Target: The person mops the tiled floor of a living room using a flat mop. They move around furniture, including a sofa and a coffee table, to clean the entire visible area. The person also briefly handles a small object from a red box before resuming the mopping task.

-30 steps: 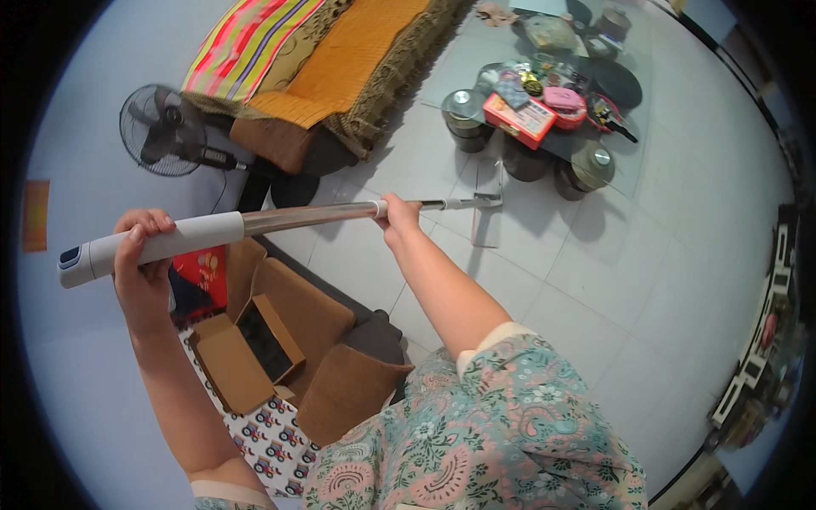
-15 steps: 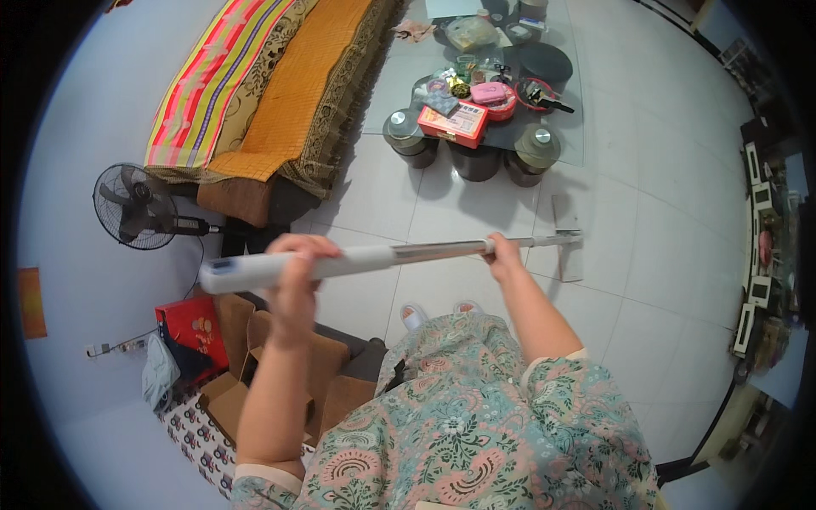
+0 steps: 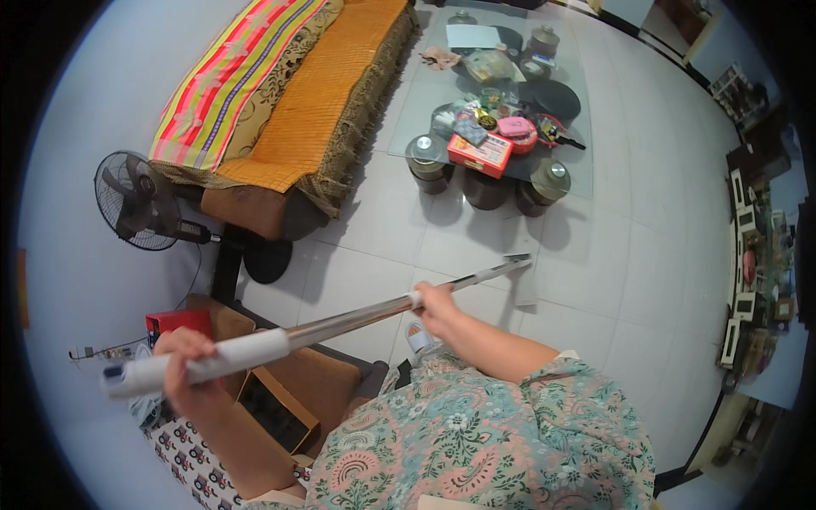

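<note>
We locate the flat-headed pole (image 3: 353,322) mid-scene, slanting from near left toward far right, its head (image 3: 525,293) over the tiled floor (image 3: 646,280). Our left hand (image 3: 187,365) grasps the white grip (image 3: 255,349), fingers curled around it. Our right hand (image 3: 437,307) wraps the slim shaft at the white collar (image 3: 416,298). To the left, we note a black fan (image 3: 136,204); at the far side, a glass table (image 3: 579,177) bears a red box (image 3: 478,157).
</note>
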A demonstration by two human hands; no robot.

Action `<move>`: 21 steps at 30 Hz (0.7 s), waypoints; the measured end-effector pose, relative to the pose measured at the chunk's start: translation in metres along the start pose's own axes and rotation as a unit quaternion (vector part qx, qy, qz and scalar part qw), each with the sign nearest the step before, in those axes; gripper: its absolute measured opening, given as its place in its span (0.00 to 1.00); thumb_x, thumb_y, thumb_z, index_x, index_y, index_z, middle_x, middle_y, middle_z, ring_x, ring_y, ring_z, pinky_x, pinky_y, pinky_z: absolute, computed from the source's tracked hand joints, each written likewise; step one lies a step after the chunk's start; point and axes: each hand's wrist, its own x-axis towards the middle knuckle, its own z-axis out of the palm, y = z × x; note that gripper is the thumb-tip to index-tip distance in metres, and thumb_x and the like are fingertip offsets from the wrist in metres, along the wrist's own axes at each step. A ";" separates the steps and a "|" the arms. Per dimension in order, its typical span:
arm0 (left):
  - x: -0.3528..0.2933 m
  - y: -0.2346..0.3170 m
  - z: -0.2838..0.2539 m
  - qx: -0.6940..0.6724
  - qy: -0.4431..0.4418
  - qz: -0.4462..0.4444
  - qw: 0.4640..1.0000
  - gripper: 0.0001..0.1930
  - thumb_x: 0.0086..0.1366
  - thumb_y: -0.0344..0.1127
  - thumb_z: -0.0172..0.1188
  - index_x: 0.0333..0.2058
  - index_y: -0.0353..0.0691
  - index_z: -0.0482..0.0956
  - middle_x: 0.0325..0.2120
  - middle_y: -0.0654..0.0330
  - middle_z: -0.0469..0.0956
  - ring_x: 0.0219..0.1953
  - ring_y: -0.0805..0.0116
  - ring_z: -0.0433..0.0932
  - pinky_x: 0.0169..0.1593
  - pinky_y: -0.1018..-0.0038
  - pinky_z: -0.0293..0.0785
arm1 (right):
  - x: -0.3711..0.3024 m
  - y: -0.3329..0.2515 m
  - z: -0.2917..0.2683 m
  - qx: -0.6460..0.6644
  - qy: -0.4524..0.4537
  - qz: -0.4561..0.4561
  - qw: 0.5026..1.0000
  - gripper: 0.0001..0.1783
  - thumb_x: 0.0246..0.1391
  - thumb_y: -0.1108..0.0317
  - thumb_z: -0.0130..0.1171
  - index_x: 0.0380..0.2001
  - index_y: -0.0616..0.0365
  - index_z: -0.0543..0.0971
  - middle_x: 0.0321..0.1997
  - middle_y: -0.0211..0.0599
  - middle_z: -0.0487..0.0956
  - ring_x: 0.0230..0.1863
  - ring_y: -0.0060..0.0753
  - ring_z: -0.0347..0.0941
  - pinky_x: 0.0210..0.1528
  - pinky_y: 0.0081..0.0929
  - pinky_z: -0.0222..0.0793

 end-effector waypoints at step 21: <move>0.083 -0.096 -0.032 -0.008 -0.045 -0.051 0.998 0.05 0.53 0.31 0.50 0.26 0.35 0.70 0.24 0.53 0.73 0.29 0.68 0.71 0.37 0.75 0.66 | 0.124 0.014 0.063 0.024 0.029 -0.077 0.996 0.44 0.44 0.75 0.52 0.59 0.57 0.36 0.35 0.44 0.68 0.25 0.32 0.70 0.21 0.29 0.69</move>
